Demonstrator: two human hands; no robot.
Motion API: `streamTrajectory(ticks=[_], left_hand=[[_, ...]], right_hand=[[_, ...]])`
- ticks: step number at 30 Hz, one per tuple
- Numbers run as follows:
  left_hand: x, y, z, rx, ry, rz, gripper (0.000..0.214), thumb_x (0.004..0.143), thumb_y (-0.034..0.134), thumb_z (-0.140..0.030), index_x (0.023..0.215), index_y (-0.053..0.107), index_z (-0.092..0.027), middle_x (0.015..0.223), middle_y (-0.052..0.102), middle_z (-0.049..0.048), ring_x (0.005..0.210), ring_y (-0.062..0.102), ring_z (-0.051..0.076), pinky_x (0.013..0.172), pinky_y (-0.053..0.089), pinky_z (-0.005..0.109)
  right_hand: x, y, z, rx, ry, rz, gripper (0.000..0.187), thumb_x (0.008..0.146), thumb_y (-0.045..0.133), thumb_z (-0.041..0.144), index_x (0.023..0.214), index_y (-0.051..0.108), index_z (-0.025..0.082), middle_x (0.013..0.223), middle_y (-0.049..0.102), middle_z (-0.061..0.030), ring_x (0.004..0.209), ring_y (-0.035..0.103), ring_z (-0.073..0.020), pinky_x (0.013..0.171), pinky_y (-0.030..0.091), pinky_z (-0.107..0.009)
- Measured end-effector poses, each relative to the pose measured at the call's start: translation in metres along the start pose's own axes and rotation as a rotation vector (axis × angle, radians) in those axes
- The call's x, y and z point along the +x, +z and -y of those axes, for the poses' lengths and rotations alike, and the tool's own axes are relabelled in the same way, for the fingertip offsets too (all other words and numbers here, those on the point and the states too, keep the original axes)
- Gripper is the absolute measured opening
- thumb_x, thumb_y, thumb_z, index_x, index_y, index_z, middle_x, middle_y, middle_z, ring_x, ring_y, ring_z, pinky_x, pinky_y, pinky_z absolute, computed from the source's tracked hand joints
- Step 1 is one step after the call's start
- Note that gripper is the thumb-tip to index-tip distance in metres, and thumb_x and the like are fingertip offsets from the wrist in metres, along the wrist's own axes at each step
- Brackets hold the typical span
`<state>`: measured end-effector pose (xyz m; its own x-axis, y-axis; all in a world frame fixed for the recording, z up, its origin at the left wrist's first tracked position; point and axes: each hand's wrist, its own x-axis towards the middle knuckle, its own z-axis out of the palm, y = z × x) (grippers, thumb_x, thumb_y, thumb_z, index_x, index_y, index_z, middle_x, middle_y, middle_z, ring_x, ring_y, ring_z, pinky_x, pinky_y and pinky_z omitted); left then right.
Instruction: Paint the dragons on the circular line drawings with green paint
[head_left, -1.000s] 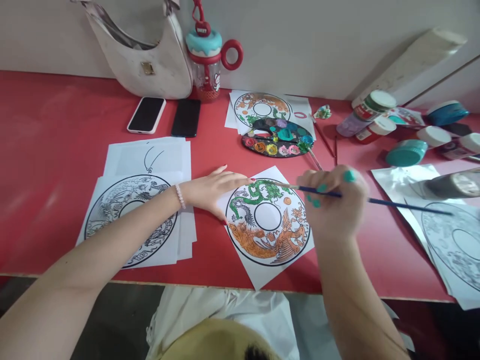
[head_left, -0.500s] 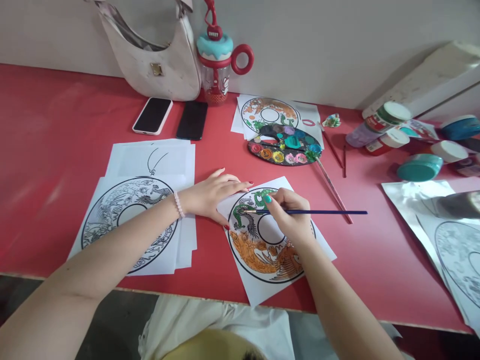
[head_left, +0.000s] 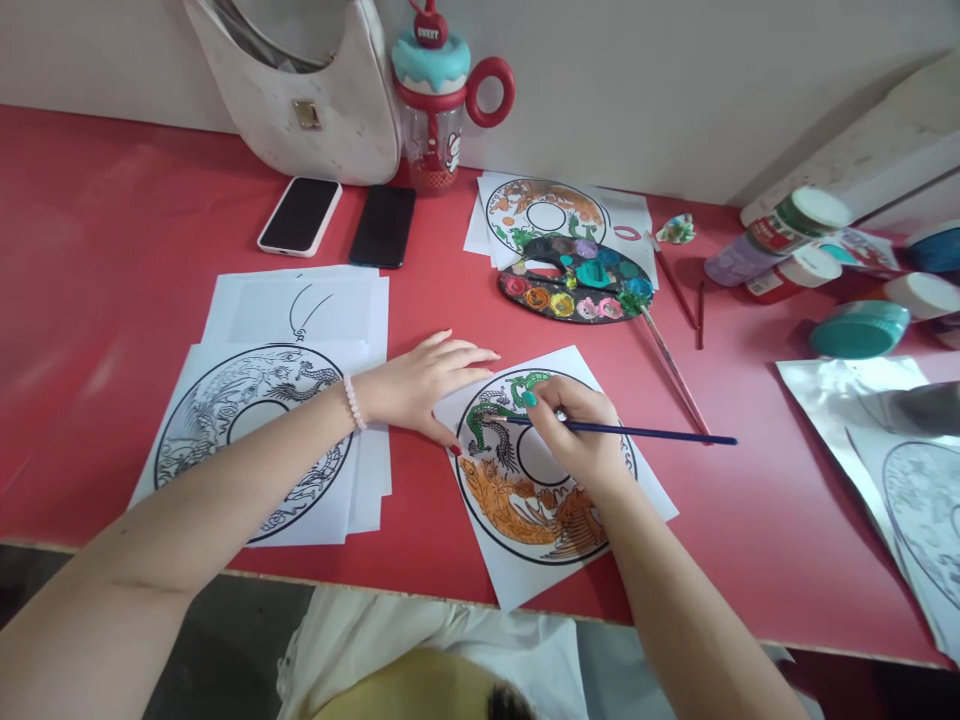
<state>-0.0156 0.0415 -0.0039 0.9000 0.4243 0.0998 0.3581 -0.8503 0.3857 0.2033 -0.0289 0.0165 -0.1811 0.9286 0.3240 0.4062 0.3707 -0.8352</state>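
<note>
Head view: drawing sheet (head_left: 536, 462) set askew on red counter (head_left: 90, 250), ring design, dragon partly green, phoenix orange, centre circle white. Right hand (head_left: 581, 430) covers part of it, fingers pinching blue brush (head_left: 645, 432), tip at the dragon. Left hand (head_left: 416, 385) at sheet's left edge, fingers spread. Palette (head_left: 574, 298) beyond, wells with red, orange, yellow, pink, teal, blue paint; second brush (head_left: 675, 375) leans off it. Clear cup (head_left: 435, 135) has red straw inside. Paint jars (head_left: 860, 330) right, contents unclear. Left forearm crosses uncoloured sheets (head_left: 367, 440). Handbag (head_left: 330, 125), two phones (head_left: 300, 215) behind.
</note>
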Motion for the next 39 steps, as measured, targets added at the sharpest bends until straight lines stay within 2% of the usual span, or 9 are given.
streamTrajectory(ticks=[4,9,15,20,34,39], left_hand=[[0.0004,-0.0014,-0.0008,0.015,0.011,0.005,0.083,0.073,0.067,-0.060,0.138,0.041,-0.015,0.145,0.040,0.0155,0.131,0.036,0.033,0.112,0.017,0.055],[0.0002,-0.0011,-0.0014,0.019,0.008,-0.001,0.088,0.073,0.066,-0.063,0.140,0.038,-0.012,0.143,0.042,0.0161,0.130,0.036,0.033,0.112,0.017,0.055],[0.0004,-0.0014,-0.0012,0.014,0.008,0.014,0.089,0.073,0.066,-0.063,0.141,0.037,-0.015,0.143,0.041,0.0158,0.131,0.035,0.033,0.113,0.014,0.053],[0.0012,-0.0039,-0.0027,0.025,-0.010,0.051,0.089,0.073,0.066,-0.063,0.141,0.036,-0.013,0.143,0.041,0.0160,0.131,0.034,0.032,0.113,0.014,0.053],[0.0018,-0.0045,-0.0027,0.004,-0.006,0.051,0.087,0.075,0.064,-0.062,0.142,0.035,-0.015,0.143,0.041,0.0158,0.131,0.034,0.033,0.112,0.013,0.053],[0.0015,-0.0047,-0.0030,0.005,-0.007,0.053,0.086,0.076,0.063,-0.062,0.142,0.035,-0.015,0.143,0.041,0.0157,0.131,0.033,0.032,0.112,0.012,0.053]], right_hand=[[-0.0003,0.0005,0.0009,0.018,-0.011,0.028,0.035,0.082,0.050,0.016,0.056,0.027,0.021,0.050,0.029,0.0064,0.047,0.026,-0.0069,0.046,0.024,-0.023],[0.0001,0.0005,0.0015,-0.007,0.004,-0.005,0.033,0.082,0.050,0.016,0.056,0.029,0.021,0.051,0.032,0.0056,0.048,0.028,-0.0072,0.047,0.025,-0.023],[0.0004,0.0001,0.0029,-0.001,0.016,0.025,0.036,0.082,0.048,0.015,0.055,0.025,0.021,0.051,0.026,0.0064,0.047,0.023,-0.0067,0.045,0.023,-0.023],[0.0004,-0.0015,0.0046,0.019,0.020,0.010,0.036,0.080,0.049,0.014,0.055,0.025,0.021,0.050,0.027,0.0061,0.047,0.023,-0.0065,0.044,0.021,-0.023],[-0.0019,-0.0014,0.0042,0.045,0.031,-0.023,0.037,0.083,0.050,0.014,0.054,0.028,0.020,0.049,0.031,0.0060,0.045,0.026,-0.0058,0.043,0.022,-0.023],[-0.0016,-0.0010,0.0039,0.024,0.014,-0.027,0.038,0.083,0.050,0.014,0.054,0.026,0.020,0.049,0.029,0.0061,0.046,0.023,-0.0059,0.043,0.021,-0.023]])
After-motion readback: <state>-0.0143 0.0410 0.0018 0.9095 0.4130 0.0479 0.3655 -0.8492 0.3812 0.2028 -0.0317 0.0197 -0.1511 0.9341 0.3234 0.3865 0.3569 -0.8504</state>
